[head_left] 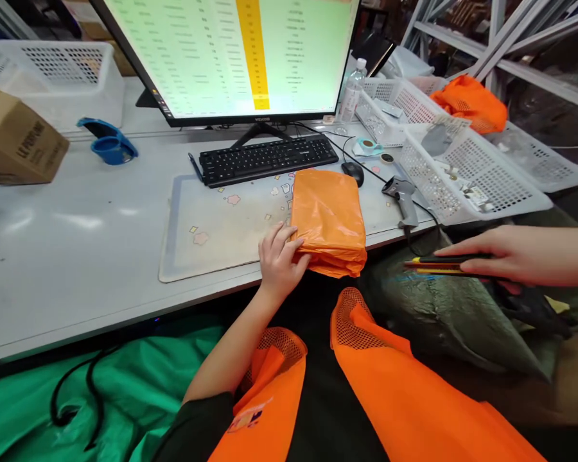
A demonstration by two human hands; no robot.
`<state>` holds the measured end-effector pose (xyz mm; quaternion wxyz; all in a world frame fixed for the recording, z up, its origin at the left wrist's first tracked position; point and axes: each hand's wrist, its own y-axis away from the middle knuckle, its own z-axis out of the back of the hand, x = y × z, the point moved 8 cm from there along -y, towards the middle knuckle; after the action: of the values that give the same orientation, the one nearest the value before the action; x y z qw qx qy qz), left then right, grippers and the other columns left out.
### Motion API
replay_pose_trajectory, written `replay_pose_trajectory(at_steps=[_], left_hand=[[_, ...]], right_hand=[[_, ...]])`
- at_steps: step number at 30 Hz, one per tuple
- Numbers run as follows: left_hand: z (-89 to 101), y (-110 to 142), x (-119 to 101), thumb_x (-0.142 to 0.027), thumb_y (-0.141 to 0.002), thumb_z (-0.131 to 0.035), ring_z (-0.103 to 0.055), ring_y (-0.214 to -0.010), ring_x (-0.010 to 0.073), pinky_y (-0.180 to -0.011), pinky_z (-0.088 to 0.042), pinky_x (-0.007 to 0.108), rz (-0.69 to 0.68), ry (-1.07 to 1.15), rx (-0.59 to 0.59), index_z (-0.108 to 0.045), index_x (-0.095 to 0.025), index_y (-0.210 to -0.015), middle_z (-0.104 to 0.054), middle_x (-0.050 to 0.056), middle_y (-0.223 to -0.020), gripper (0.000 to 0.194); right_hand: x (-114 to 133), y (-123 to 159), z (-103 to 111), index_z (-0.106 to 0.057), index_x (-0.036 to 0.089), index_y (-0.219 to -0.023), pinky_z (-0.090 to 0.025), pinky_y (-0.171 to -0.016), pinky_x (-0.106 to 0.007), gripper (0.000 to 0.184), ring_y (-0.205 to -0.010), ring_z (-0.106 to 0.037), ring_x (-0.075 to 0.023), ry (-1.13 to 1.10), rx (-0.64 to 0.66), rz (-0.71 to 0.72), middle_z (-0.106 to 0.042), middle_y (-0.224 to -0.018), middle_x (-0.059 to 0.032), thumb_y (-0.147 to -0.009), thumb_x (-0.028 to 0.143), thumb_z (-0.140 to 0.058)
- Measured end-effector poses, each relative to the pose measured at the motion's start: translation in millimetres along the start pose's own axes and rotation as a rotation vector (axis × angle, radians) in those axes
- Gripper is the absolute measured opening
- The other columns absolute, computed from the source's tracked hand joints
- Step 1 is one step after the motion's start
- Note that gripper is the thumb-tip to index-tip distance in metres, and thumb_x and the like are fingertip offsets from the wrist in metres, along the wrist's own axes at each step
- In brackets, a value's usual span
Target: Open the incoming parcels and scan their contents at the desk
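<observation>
Item 1, L hand [282, 260]: on near L corner of orange pack [328, 215], fingers bent over top; can't tell if I'm pinching it or just resting on it.

Item 2, R hand [508, 256]: closed round blk/yel tool [440, 264], held approx. level off near R side of desk [77, 244], tip pointing L. Tool blurred, exact type unclear.

Item 3, orange pack: folded plastic, layered, glossy; lies flat on R half of patterned mat [221, 237], near end at desk's near edge.

Item 4, far ctr.: monitor [197, 51], lit, w/ rows of text & one yel column; blk kbd [270, 160] in front of it, mouse [353, 172] just R of kbd.

Item 5, R side: grey scanner [404, 202] w/ cable, nr desk edge; lt-blue tape roll [367, 146] beyond mouse; clear bottle [351, 93] by monitor's R edge; near basket [505, 199], white, perforated, w/ small pcs inside; far basket [388, 128], same kind, beyond it; orange mesh cloth [472, 102] behind near basket.

Item 6, L side: brown carton [22, 144], tilted in view; blue holder [110, 147] to its R; white crate [87, 106] beyond both.

Item 7, below desk: green cloth [149, 372] w/ blk cord, near L; orange vest [279, 410] on me, mesh-trimmed.
</observation>
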<state>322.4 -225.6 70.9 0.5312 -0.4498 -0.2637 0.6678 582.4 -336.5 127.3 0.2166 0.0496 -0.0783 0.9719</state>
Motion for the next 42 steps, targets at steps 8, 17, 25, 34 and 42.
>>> replay_pose_trajectory(at_steps=[8, 17, 25, 34, 42], left_hand=[[-64.4, -62.7, -46.3, -0.049, -0.103, -0.067, -0.053, -0.150, 0.0399, -0.120, -0.042, 0.057, -0.113, -0.052, 0.681, -0.071, -0.019, -0.140, -0.064, 0.014, -0.155, 0.047], [-45.2, -53.9, -39.9, -0.028, -0.109, -0.058, -0.077, -0.108, 0.0228, -0.096, -0.055, 0.040, -0.259, 0.154, 0.395, -0.077, -0.022, -0.094, -0.083, 0.005, -0.107, 0.025], [-15.9, -61.9, -44.4, -0.025, -0.109, -0.053, -0.052, -0.062, 0.0178, -0.069, -0.044, 0.036, -0.416, 0.048, 0.216, -0.049, -0.024, -0.073, -0.059, 0.000, -0.068, 0.036], [42.1, -36.4, -19.3, -0.023, -0.099, -0.058, -0.039, -0.046, 0.0134, -0.055, -0.031, 0.036, -0.459, -0.038, 0.162, -0.029, -0.022, -0.060, -0.040, -0.004, -0.049, 0.049], [128.9, 6.0, 56.4, -0.023, -0.100, -0.061, -0.035, -0.046, 0.0184, -0.053, -0.029, 0.040, -0.169, -0.215, 0.101, -0.035, -0.027, -0.064, -0.037, -0.004, -0.052, 0.045]], right_hand=[[-56.4, 10.8, -37.9, -0.056, 0.014, -0.158, -0.048, -0.117, -0.050, 0.059, -0.132, -0.066, -0.0364, -0.064, 0.035, -0.297, -0.070, -0.141, -0.0219, -0.104, 0.037, -0.056], [33.9, -23.3, -22.7, -0.067, 0.015, -0.143, -0.043, -0.122, -0.053, 0.057, -0.147, -0.051, -0.0369, -0.196, -0.129, 0.158, -0.055, -0.159, -0.0196, -0.096, 0.046, -0.072], [73.0, -30.0, -29.7, -0.072, 0.011, -0.105, -0.041, -0.099, -0.047, 0.031, -0.104, -0.060, -0.0329, 0.091, -0.105, 0.329, -0.070, -0.110, -0.0197, -0.108, 0.023, -0.044], [52.7, -55.6, -20.5, -0.077, 0.008, -0.101, -0.035, -0.114, -0.059, 0.034, -0.095, -0.060, -0.0304, 0.199, -0.147, 0.381, -0.071, -0.103, -0.0192, -0.103, 0.019, -0.045], [-23.2, -70.3, -26.3, -0.076, 0.006, -0.093, -0.046, -0.102, -0.055, 0.029, -0.095, -0.067, -0.0338, 0.228, -0.055, 0.124, -0.073, -0.105, -0.0243, -0.098, 0.024, -0.053]])
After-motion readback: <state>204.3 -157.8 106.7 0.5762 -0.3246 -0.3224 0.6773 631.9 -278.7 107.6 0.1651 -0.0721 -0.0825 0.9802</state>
